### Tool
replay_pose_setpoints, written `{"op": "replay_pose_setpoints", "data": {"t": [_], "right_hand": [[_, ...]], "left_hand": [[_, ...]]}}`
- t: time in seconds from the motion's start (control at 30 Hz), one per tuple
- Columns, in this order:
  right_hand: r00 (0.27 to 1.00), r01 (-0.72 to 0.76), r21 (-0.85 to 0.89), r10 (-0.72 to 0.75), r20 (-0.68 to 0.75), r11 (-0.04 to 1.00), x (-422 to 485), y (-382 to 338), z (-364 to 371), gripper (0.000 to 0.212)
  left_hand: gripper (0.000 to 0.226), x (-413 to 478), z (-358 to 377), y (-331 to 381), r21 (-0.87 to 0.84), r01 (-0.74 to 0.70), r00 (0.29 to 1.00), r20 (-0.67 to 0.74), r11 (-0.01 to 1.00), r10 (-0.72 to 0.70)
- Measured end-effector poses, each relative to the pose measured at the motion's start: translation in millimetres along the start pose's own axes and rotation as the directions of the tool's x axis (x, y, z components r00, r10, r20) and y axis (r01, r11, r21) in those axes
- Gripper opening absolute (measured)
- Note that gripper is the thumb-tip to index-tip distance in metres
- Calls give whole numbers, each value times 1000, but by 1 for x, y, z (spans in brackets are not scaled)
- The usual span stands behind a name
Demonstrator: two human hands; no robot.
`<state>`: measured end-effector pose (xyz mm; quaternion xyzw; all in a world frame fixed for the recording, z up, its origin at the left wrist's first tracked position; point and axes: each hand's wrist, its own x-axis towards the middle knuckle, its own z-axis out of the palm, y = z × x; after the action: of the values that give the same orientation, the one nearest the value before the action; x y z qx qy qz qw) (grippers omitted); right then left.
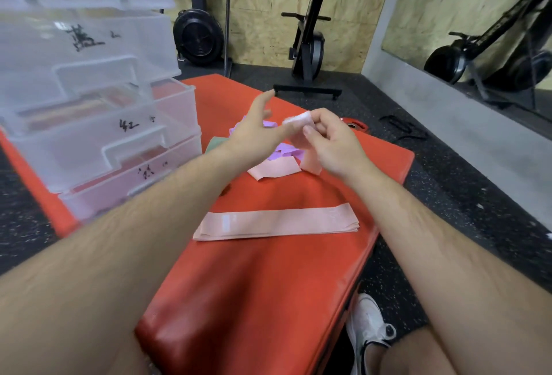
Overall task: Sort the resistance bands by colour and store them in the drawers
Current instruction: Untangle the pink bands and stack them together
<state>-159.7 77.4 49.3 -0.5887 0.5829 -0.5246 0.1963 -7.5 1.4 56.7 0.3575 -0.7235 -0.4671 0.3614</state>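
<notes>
So right now the right hand [331, 141] has its fingers [310, 132] pinched around a pink band [307, 150], lifted up off the red mat [268, 270], with the loose end of it trailing down to the mat just below the fingertips. The left hand [257, 126] is right beside it with fingers spread wide, not gripping anything, thumb pointing up and away. Under and just past both sets of fingers there's a messy pile: purple bands [283, 152], a bit of a green one [216, 144] peeking out by the left wrist, and more pink. Nearer to the body than the fingers, a neat flat stack of pink bands [276, 224] lies across the mat. Off to the left of the left fingers sits the clear plastic drawer unit [89, 106], drawers with handwritten marks, the middle one pulled out a little.
</notes>
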Motion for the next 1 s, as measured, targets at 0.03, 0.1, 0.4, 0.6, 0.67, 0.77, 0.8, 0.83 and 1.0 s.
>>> {"op": "replay_pose_setpoints", "data": {"t": [0.03, 0.1, 0.4, 0.6, 0.67, 0.77, 0.8, 0.83, 1.0], "right_hand": [[1000, 18, 14, -19, 25, 1000, -2, -6, 3, 24], [997, 19, 64, -24, 72, 998, -6, -17, 9, 30], [984, 3, -57, 7, 178, 998, -19, -33, 20, 9], [919, -115, -77, 136, 371, 990, -23, -30, 19, 20], [886, -141, -151, 193, 422, 978, -26, -29, 14, 29], [830, -177, -282, 297, 472, 943, -31, -27, 2, 26], [815, -165, -351, 328, 477, 922, -33, -27, -3, 24], [804, -142, -422, 353, 478, 895, -34, -26, -9, 23], [767, -140, -637, 490, 414, 758, -45, -13, -43, 20]], "left_hand": [[80, -2, -5, 2, -70, 57, 998, 10, 996, -57], [61, -4, -13, 3, -231, 127, 990, 82, 965, -111], [11, -36, -50, 8, -173, -28, 998, 44, 985, 36], [11, -51, -69, 0, -63, -22, 998, -53, 998, 19], [10, -53, -78, -8, -59, 21, 996, -87, 998, -27], [15, -60, -85, -20, -54, 91, 985, -145, 994, -98], [12, -63, -85, -22, -48, 103, 981, -159, 994, -110], [10, -66, -84, -24, -44, 116, 977, -176, 992, -122], [14, -72, -89, -40, -6, 196, 939, -286, 981, -189]]}}
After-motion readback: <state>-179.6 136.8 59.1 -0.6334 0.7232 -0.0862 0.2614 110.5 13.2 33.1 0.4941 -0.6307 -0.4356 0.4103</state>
